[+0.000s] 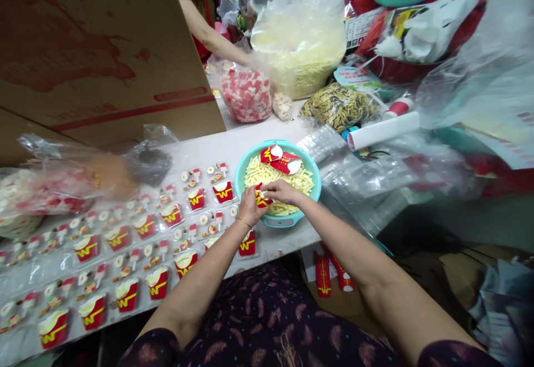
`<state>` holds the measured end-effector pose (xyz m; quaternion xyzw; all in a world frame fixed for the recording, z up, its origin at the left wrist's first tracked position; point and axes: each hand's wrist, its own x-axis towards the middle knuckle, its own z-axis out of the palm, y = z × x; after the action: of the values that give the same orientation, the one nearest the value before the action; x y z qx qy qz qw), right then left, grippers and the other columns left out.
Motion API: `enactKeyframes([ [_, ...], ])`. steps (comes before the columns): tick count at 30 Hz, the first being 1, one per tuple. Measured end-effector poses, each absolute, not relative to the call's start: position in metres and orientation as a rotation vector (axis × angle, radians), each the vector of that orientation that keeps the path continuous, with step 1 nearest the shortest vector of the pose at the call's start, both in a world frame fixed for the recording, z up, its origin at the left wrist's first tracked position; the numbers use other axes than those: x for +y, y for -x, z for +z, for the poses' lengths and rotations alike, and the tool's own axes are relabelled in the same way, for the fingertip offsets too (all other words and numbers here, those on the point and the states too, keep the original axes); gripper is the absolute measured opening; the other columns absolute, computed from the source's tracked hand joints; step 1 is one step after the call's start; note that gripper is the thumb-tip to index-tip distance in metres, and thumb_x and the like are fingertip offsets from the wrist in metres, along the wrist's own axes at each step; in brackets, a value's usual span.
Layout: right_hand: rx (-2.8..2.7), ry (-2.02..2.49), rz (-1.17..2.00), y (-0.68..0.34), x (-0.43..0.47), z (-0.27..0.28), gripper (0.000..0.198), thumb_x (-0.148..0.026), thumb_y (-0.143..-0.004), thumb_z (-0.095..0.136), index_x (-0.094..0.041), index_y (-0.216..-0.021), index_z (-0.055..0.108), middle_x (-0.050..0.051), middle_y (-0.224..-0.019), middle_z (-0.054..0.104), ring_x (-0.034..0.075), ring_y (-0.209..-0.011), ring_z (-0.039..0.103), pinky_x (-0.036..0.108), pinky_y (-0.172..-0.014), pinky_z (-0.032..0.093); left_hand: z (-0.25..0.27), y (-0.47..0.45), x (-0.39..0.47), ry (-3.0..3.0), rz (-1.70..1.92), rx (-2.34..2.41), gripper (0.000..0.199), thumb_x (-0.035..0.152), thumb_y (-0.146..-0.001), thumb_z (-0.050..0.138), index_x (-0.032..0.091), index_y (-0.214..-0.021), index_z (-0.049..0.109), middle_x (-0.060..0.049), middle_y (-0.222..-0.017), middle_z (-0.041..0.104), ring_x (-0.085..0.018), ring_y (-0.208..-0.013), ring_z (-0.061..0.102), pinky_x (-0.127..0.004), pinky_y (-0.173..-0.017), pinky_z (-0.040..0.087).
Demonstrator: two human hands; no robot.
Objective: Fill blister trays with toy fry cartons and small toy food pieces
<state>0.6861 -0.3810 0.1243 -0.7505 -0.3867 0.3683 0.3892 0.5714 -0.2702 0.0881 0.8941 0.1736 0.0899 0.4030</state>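
From my remote seat I looked down through the head camera onto a pale counter (202,147). Close to its near edge stood a turquoise basin (239,177) heaped with cream sticks (305,187). The left hand (249,208) was closed around a red carton (263,202) with a yellow W, held low over the near half of the basin. The right hand (284,191) met it there, its fingertips narrowed at the carton's mouth; I could not tell whether they were shut on a stick. Two more cartons (288,163) lay on the sticks toward the basin's far rim.

Left of the basin, rows of clear packs (157,282) ran along the counter to its left end, the closest row along the near edge. Toward the far edge sat a red-and-white bag (246,93), with another person's arm (217,39) reaching behind it, then a big bag (298,39) of cream sticks. A cardboard box (104,50) rose at the far left.
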Motion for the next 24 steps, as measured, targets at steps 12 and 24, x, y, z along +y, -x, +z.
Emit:
enactKeyframes([
  [12,-1.041,1.880,0.865,-0.673,-0.382,0.131,0.024,-0.010,-0.073,0.048,-0.015,-0.084,0.069,0.004,-0.088,0.068,0.015,-0.083,0.060,0.026,-0.077,0.044,0.098,-0.574,-0.277,-2.006,0.224,0.482,0.064,0.021,-0.043,0.076,0.016,-0.100,0.047,-0.006,-0.096,0.051,-0.025,-0.097,0.050,-0.042,-0.088,0.038],
  [24,-0.851,1.967,0.888,-0.697,-0.400,0.148,0.017,-0.007,-0.062,0.054,-0.014,-0.071,0.067,-0.002,-0.060,0.061,0.010,-0.055,0.054,0.023,-0.060,0.045,0.105,-0.559,-0.273,-1.235,0.081,0.667,0.055,0.024,-0.042,0.078,0.015,-0.088,0.049,-0.001,-0.084,0.063,-0.016,-0.076,0.060,-0.033,-0.075,0.048],
])
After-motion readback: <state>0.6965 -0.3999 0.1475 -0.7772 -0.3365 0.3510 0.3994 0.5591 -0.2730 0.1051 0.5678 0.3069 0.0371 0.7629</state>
